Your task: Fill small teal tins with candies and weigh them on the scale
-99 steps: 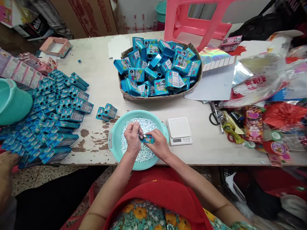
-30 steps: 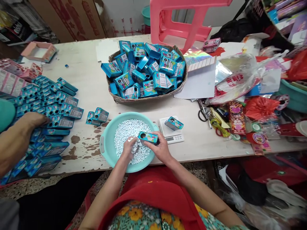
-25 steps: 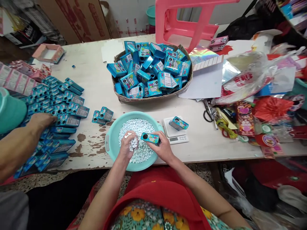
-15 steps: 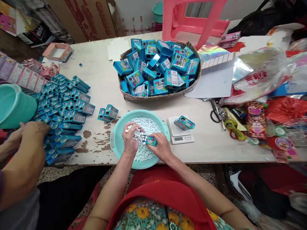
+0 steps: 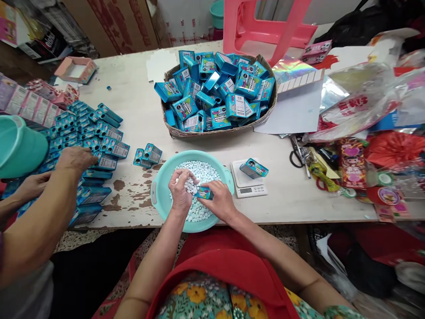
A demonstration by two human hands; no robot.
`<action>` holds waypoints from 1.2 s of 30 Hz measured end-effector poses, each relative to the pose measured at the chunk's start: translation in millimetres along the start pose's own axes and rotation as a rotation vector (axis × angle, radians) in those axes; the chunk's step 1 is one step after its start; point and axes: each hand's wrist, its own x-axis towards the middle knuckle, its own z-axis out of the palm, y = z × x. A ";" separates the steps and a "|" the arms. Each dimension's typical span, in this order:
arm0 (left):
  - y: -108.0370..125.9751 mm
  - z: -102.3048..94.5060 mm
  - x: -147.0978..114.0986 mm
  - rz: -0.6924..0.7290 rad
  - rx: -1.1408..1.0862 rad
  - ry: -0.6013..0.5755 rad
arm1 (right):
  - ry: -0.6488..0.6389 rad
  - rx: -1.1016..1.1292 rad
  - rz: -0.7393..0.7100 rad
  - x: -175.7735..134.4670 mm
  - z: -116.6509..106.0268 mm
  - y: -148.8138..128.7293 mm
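L hand [image 5: 181,190] over basin [image 5: 162,188] w/ candies [image 5: 199,214]

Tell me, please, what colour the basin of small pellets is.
The basin is pale turquoise; the head view shows it best.

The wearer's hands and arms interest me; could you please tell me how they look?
The left hand and right hand are bare, with no glove, watch or bracelet showing. The left arm is bare as far as it shows; the right arm is bare up to a teal floral sleeve at the bottom edge.
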 end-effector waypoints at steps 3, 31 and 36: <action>1.6 3.0 -1.2 0.036 0.035 -0.004 | 0.030 0.020 0.016 1.6 -4.9 -2.7; 4.2 11.5 6.3 0.056 0.002 -0.129 | 0.025 0.139 0.006 10.2 -5.1 -2.4; 17.2 3.8 9.1 0.051 -0.055 -0.132 | 0.089 0.242 -0.030 11.0 -16.1 -7.9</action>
